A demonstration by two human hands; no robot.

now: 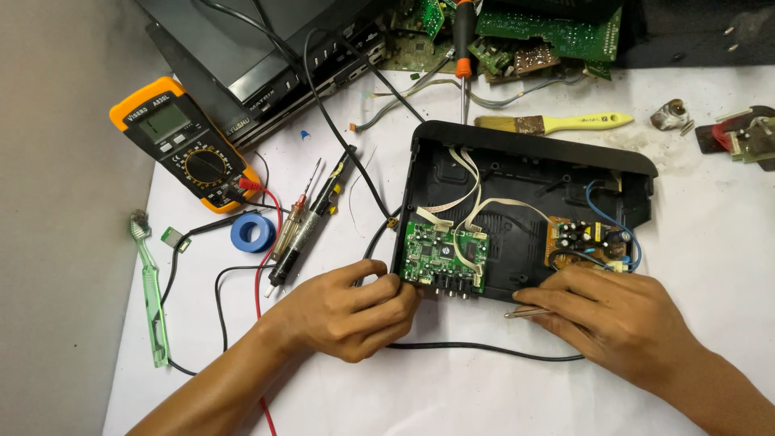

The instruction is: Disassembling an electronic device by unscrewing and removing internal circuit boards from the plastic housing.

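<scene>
We steady the open case point(525, 169) — left hand point(347, 311) pinching its corner by the green board point(444, 257), right hand point(613, 315) gripping tweezers point(529, 312) — next, a careful probe of the board.

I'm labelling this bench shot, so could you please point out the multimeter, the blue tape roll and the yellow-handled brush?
multimeter point(184, 144): head view, on its dial face.
blue tape roll point(253, 232): head view, on its blue ring.
yellow-handled brush point(577, 122): head view, on its yellow handle.

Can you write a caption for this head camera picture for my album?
Left hand steadies an open black plastic case by its green circuit board; right hand holds thin metal tweezers.
</scene>
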